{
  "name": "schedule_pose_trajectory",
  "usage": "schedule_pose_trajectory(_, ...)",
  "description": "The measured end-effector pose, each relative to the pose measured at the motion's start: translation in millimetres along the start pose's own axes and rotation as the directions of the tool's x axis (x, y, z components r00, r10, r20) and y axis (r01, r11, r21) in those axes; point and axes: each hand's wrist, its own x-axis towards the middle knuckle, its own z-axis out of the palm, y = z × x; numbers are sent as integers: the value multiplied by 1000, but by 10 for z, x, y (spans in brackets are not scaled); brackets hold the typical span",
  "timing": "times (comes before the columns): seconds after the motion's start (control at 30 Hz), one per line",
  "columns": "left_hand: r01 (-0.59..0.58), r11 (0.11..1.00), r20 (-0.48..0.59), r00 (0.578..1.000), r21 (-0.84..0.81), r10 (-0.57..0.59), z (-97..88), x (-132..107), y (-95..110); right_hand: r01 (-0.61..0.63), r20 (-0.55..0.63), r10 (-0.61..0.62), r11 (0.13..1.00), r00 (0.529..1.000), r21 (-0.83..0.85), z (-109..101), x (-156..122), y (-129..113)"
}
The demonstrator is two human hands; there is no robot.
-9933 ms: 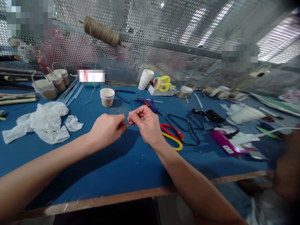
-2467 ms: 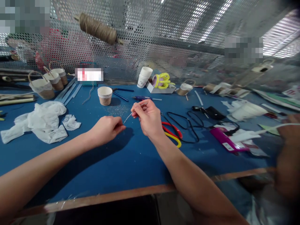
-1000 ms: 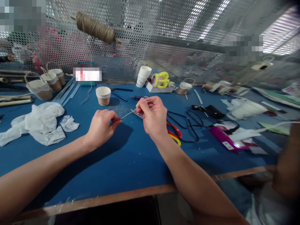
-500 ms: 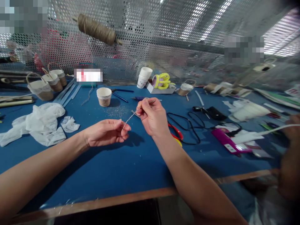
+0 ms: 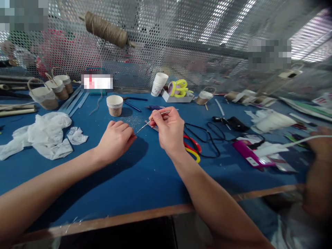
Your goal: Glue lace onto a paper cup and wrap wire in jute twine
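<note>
My left hand (image 5: 116, 139) is closed, its fingertips pinching the lower end of a thin silvery twisted wire (image 5: 142, 128). My right hand (image 5: 169, 129) is closed in a pinch on the wire's upper end, a short tip sticking out past the thumb. The wire runs slanted between both hands, just above the blue table (image 5: 135, 180). Fine silvery glitter (image 5: 131, 121) lies on the table behind my hands. A small paper cup wrapped in brown twine (image 5: 114, 105) stands just beyond it.
Red and yellow scissors (image 5: 192, 148) lie right of my right hand, with a black cord (image 5: 207, 133) and a purple packet (image 5: 250, 157). Crumpled white plastic (image 5: 43, 133) is at left, handled cups (image 5: 43, 95) behind it. A twine spool (image 5: 106, 29) hangs on the perforated screen. Another person's arm (image 5: 317, 180) is at right.
Half a second ago my left hand lay palm up with fingers loosely apart under the wire; it has turned over and closed on the wire's lower end. My right hand stayed almost still.
</note>
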Motion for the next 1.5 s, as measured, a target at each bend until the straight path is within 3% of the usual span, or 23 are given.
schedule_pose_trajectory(0.07,151,918,146,984,-367,-103,4,8,-28,-35,12,34,996,999,83,-8,24,7)
schedule_pose_trajectory(0.1,264,777,258,957,-572,-135,5,14,-48,-55,24,53,990,998,131,-15,39,7)
schedule_pose_trajectory(0.13,377,576,372,919,-725,-133,6,19,-69,-74,39,68,981,997,178,-22,54,5)
schedule_pose_trajectory(0.2,540,182,541,840,-822,-48,19,19,-103,-104,74,88,962,993,253,-34,77,-5)
schedule_pose_trajectory(0.27,614,-34,612,789,-789,61,46,-4,-110,-122,106,94,946,990,300,-42,84,-18)
schedule_pose_trajectory(0.43,652,-195,599,754,-732,271,116,-96,-20,-142,162,91,932,983,332,-59,76,-54)
schedule_pose_trajectory(0.6,633,-311,580,774,-709,254,109,-86,27,-145,165,88,916,982,375,-64,73,-74)
schedule_pose_trajectory(0.83,621,-277,555,782,-733,284,96,-110,61,-162,171,102,908,980,387,-39,57,-99)
schedule_pose_trajectory(0.93,569,-139,538,817,-811,207,94,-107,66,-144,151,97,928,984,343,-50,68,-103)
schedule_pose_trajectory(0.97,527,-27,517,840,-849,164,86,-95,57,-133,134,95,941,986,311,-54,70,-103)
schedule_pose_trajectory(1.03,404,347,449,892,-847,57,59,-60,28,-95,82,79,972,993,214,-59,65,-99)
schedule_pose_trajectory(1.1,222,774,316,948,-594,-30,31,-26,-2,-42,30,40,996,999,81,-51,45,-90)
schedule_pose_trajectory(1.13,126,903,220,975,-411,-36,23,-14,-11,-20,13,19,1000,1000,17,-44,32,-83)
schedule_pose_trajectory(1.2,8,994,56,998,-107,-2,24,-6,-11,7,-2,-8,997,1000,-71,-28,10,-66)
schedule_pose_trajectory(1.27,2,999,-5,1000,-35,-3,39,-13,8,4,-12,-5,996,1000,-85,-22,9,-48)
schedule_pose_trajectory(1.33,101,969,67,994,-224,-88,50,-21,28,-15,-14,15,1000,1000,-25,-32,32,-36)
schedule_pose_trajectory(1.37,183,902,148,980,-392,-134,52,-22,32,-28,-13,28,999,1000,24,-40,50,-36)
schedule_pose_trajectory(1.43,377,602,354,921,-704,-163,46,-17,24,-52,-10,53,991,999,125,-59,88,-44)
schedule_pose_trajectory(1.5,515,254,506,856,-818,-107,36,-10,-4,-63,-9,66,980,998,188,-73,115,-58)
